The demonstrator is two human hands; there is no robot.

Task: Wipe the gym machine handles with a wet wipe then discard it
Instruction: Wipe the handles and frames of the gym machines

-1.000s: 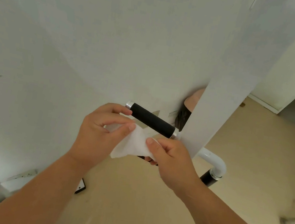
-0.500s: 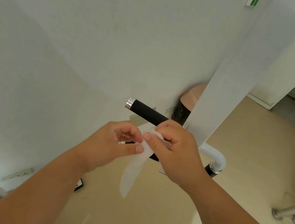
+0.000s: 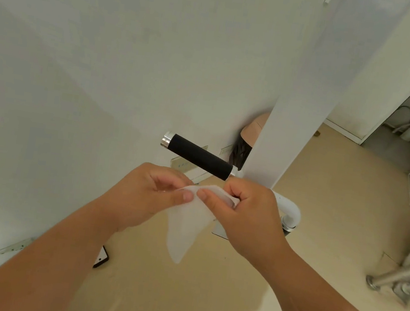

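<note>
Fingers first: on the left hand (image 3: 144, 195), the thumb and curled fingers (image 3: 165, 184) pinch the top edge of the wet wipe (image 3: 184, 231). The right hand (image 3: 245, 217) pinches the same edge just beside them, its thumb tip nearly meeting the left thumb tip and its other fingers curled in. I log both grips as closed on the wipe, with no fingers spread. The wipe is white, thin and partly see-through, and hangs from the two pinches in a tapering flap, point lowest. It sits just below the handle (image 3: 200, 156) and is apart from it. I cannot tell whether the right knuckles brush the handle's inner end. The handle is a black matte grip with a bright metal cap (image 3: 168, 139) on its free end, and it is tilted with the cap end higher. Its other end meets a white upright post (image 3: 292, 109) to the right. Below-right of the handle, past the right hand, a white curved tube (image 3: 289, 209) bends down into a metal collar. Behind the handle, partly hidden by the post, a bin with a pinkish lid (image 3: 254, 125) stands by the white wall (image 3: 93, 60). Beige floor (image 3: 322, 211) lies beneath the handle. A small black-and-white object (image 3: 101, 259) lies on the floor well to the handle's lower left, but I cannot identify it. Far right of the handle there are chrome bars (image 3: 398, 274), blurred.
</note>
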